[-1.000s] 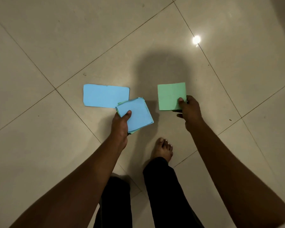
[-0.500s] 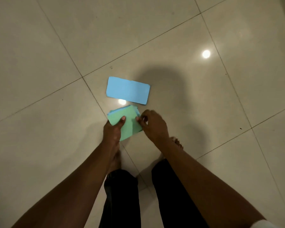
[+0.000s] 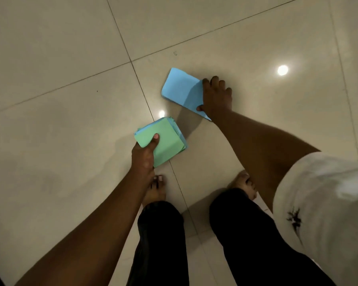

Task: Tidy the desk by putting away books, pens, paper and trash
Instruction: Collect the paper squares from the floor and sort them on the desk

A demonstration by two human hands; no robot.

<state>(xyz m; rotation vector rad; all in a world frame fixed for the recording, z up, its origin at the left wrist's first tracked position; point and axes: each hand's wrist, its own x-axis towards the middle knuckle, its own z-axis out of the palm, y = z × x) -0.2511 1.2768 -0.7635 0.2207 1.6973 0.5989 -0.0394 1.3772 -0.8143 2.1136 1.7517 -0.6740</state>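
Head view: we look down past our own arms at a tiled floor [image 3: 70,141] where loose paper is being gathered. Our right hand [image 3: 215,96] is clamped over the near-right end of a blue sheet [image 3: 180,89], with the fingers curled across its far edge and the thumb at its near edge. The shadow beneath suggests that this end is raised off the tile.

The sheet's long axis runs diagonally from far-left to near-right, just right of where the tile joints cross. Our left hand [image 3: 145,153] holds a stack of paper squares [image 3: 167,141], green on top with blue edges showing beneath. The thumb presses on the top sheet and the fingers are hidden under the stack.

The stack hangs nearer to us and to the left of the blue sheet, close to it but apart, over a joint line. The right hand is the one on the sheet, so we judge the coming move to be a short carry toward us and leftward onto the stack. No bin, tray, drawer or desk shows in the frame. Our bare feet [image 3: 155,190] stand at the near side of the floor.
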